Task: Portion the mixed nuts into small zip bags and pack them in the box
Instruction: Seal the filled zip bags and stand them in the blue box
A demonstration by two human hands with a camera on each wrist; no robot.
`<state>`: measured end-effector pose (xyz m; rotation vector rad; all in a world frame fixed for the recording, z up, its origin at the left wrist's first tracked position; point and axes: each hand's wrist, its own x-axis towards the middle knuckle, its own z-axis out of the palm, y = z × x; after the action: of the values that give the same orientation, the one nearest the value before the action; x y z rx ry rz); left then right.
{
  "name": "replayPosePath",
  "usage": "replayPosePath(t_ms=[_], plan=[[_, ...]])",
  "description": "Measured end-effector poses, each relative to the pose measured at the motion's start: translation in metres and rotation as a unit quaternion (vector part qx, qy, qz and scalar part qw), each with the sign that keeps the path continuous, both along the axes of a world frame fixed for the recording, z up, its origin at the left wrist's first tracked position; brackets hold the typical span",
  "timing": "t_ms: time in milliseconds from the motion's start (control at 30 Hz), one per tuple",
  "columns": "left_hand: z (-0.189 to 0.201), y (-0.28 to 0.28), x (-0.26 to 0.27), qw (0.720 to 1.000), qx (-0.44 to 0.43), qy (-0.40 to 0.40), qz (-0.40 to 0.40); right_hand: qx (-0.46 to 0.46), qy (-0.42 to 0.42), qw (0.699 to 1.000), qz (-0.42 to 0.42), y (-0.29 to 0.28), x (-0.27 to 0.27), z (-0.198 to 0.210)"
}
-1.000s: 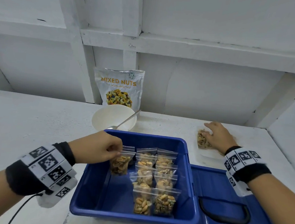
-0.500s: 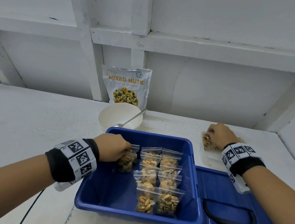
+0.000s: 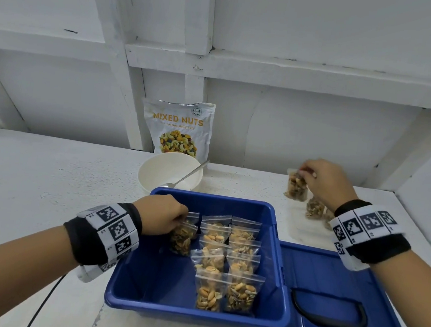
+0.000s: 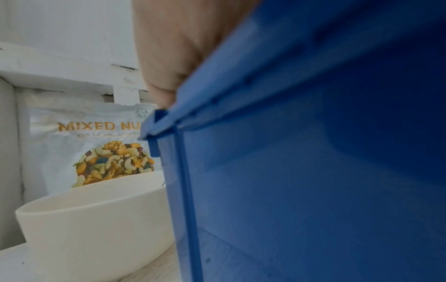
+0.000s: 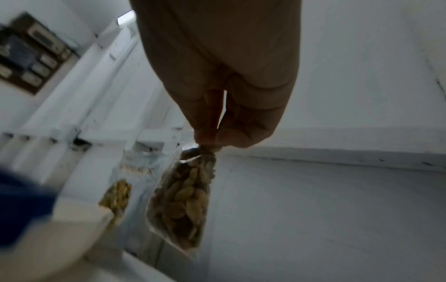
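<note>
A blue box (image 3: pixel 130 294) stands at the table's front, holding several small zip bags of nuts (image 3: pixel 229 266) in rows. My left hand (image 3: pixel 163 216) reaches over the box's left wall and pinches the top of a zip bag of nuts (image 3: pixel 181 240) at the back left of the rows. My right hand (image 3: pixel 322 180) pinches another zip bag of nuts (image 3: pixel 295 187) by its top, lifted above the table at the right; the right wrist view shows this bag (image 5: pixel 181 200) hanging from the fingertips (image 5: pixel 207 133). More filled bags (image 3: pixel 314 210) lie below it.
The mixed nuts pouch (image 3: pixel 178 128) leans against the back wall. A white bowl (image 3: pixel 156 173) with a spoon (image 3: pixel 184 177) sits behind the box. The blue lid (image 3: pixel 329 277) with a black handle (image 3: pixel 330 322) lies right of the box.
My left hand has lowered its bag into the box beside the rows. My right hand has gripped a bag from the pile at the right and lifted it off the table.
</note>
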<state>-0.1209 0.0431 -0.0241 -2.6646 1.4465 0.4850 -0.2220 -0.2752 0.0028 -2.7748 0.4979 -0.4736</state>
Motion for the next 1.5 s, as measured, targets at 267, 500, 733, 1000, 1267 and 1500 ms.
replayPosePath(t_ms=[267, 500, 733, 1000, 1267, 1500], plan=[[0.037, 0.009, 0.002, 0.987, -0.158, -0.007, 0.019, 0.026, -0.115, 0.990, 0.076, 0.058, -0.010, 0.052], [0.081, -0.001, -0.015, 0.928, -0.373, -0.010, 0.020, 0.055, -0.107, 0.976, 0.182, 0.111, -0.012, 0.065], [0.087, -0.021, -0.037, 0.866, -0.490, 0.085, 0.059, 0.118, -0.118, 0.956, 0.240, 0.140, -0.011, 0.056], [0.072, -0.014, -0.042, 0.838, -0.535, 0.074, 0.078, 0.201, -0.120, 0.945, 0.227, 0.144, -0.019, 0.047], [0.070, -0.008, -0.040, 0.823, -0.555, 0.073, 0.096, 0.256, -0.094, 0.940, 0.206, 0.138, -0.022, 0.042], [0.070, -0.008, -0.041, 0.814, -0.550, 0.151, 0.112, 0.243, -0.106, 0.940, 0.213, 0.137, -0.024, 0.042]])
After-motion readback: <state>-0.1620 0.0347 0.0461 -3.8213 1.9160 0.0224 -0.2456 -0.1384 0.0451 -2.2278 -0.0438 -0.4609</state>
